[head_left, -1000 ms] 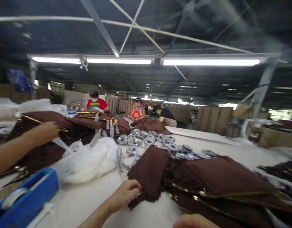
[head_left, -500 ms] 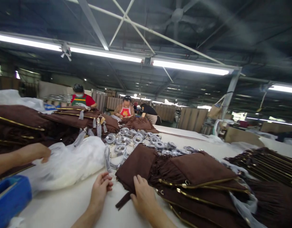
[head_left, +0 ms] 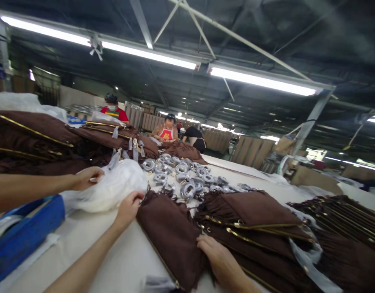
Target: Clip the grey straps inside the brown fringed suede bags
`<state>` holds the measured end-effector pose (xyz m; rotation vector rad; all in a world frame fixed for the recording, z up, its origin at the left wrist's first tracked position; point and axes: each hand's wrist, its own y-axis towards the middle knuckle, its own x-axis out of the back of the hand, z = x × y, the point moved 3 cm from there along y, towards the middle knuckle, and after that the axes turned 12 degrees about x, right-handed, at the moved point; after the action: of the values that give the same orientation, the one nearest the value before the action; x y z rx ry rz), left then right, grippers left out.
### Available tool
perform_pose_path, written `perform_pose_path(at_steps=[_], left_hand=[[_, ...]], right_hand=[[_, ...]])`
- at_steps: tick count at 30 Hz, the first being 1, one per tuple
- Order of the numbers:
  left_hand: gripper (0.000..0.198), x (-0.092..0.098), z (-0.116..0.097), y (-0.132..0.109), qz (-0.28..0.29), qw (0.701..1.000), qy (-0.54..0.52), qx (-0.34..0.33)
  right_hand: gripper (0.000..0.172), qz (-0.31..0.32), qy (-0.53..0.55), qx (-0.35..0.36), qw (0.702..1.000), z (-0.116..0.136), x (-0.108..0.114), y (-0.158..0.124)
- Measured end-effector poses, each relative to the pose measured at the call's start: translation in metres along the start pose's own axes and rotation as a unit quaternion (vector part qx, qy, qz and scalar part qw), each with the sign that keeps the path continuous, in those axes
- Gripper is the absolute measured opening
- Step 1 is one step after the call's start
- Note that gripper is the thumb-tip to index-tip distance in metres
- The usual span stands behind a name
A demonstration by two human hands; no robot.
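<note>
The brown suede bag (head_left: 172, 236) lies flat on the desk (head_left: 120, 260), long axis running away from the person. Left hand (head_left: 128, 209) fingers pinch its far-left corner; right hand (head_left: 219, 260) lies flat, fingers spread, on its near-right edge.

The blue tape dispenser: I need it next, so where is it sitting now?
In the head view, the blue tape dispenser lies at the table's near left edge, just below a co-worker's forearm and beside the white plastic bag.
</note>
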<state>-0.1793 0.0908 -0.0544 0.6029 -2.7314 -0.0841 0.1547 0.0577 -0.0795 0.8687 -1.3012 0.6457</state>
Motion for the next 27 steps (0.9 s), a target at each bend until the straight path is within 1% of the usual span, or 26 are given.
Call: perform_pose_path(at_steps=[2,4,6,8,9,10,11,12,13,14,15,17,18,20,21,23,25,27], left_hand=[[0.021,-0.013,-0.020,-0.014,0.118,0.990,0.068,-0.025],[0.019,-0.025,-0.041,-0.037,0.222,0.966,0.127,-0.048],[0.013,-0.032,-0.061,-0.067,0.286,0.939,0.172,-0.080],[0.013,-0.036,-0.077,-0.104,0.316,0.905,0.258,-0.120],[0.017,-0.040,-0.081,-0.123,0.322,0.874,0.334,-0.142],[0.025,-0.045,-0.083,-0.143,0.318,0.841,0.410,-0.155],[0.034,-0.052,-0.082,-0.160,0.313,0.817,0.459,-0.156],[0.042,-0.061,-0.080,-0.176,0.313,0.802,0.484,-0.157],[0.046,-0.072,-0.075,-0.190,0.318,0.792,0.497,-0.158],[0.045,-0.083,-0.068,-0.198,0.318,0.783,0.516,-0.142],[0.045,-0.093,-0.061,-0.203,0.306,0.784,0.523,-0.136],[0.034,-0.108,-0.046,-0.204,0.289,0.787,0.527,-0.138],[0.030,-0.111,-0.039,-0.201,0.283,0.788,0.526,-0.150],[0.022,-0.111,-0.030,-0.195,0.270,0.788,0.523,-0.183],[0.021,-0.107,-0.028,-0.192,0.256,0.791,0.518,-0.200],[0.020,-0.097,-0.025,-0.186,0.220,0.809,0.504,-0.209],[0.019,-0.083,-0.025,-0.178,0.192,0.829,0.489,-0.193],[0.018,-0.064,-0.024,-0.166,0.176,0.843,0.482,-0.162]], right_hand=[[0.043,0.012,-0.023,-0.038,0.999,0.000,0.007,-0.007],[0.042,0.022,-0.035,-0.064,0.997,0.008,0.016,-0.008],[0.039,0.012,-0.024,-0.072,0.997,0.025,0.026,-0.007],[0.036,-0.013,0.014,-0.065,0.998,0.046,0.036,-0.009],[0.035,-0.020,0.038,-0.058,0.997,0.056,0.039,-0.010],[0.037,-0.014,0.060,-0.049,0.997,0.065,0.039,-0.013],[0.045,0.002,0.077,-0.041,0.996,0.073,0.036,-0.016],[0.055,0.023,0.085,-0.033,0.996,0.077,0.029,-0.019],[0.064,0.043,0.082,-0.025,0.995,0.079,0.020,-0.023],[0.067,0.054,0.069,-0.017,0.996,0.078,0.009,-0.026],[0.065,0.051,0.047,-0.008,0.998,0.074,-0.003,-0.028],[0.056,0.009,-0.007,0.023,1.000,0.062,-0.026,-0.031],[0.052,-0.021,-0.032,0.046,0.998,0.056,-0.037,-0.032],[0.044,-0.075,-0.075,0.084,0.991,0.049,-0.051,-0.031],[0.040,-0.093,-0.093,0.097,0.987,0.047,-0.056,-0.031],[0.034,-0.102,-0.123,0.104,0.982,0.049,-0.059,-0.028],[0.032,-0.086,-0.134,0.103,0.982,0.054,-0.056,-0.027],[0.033,-0.069,-0.125,0.104,0.984,0.056,-0.047,-0.029]])
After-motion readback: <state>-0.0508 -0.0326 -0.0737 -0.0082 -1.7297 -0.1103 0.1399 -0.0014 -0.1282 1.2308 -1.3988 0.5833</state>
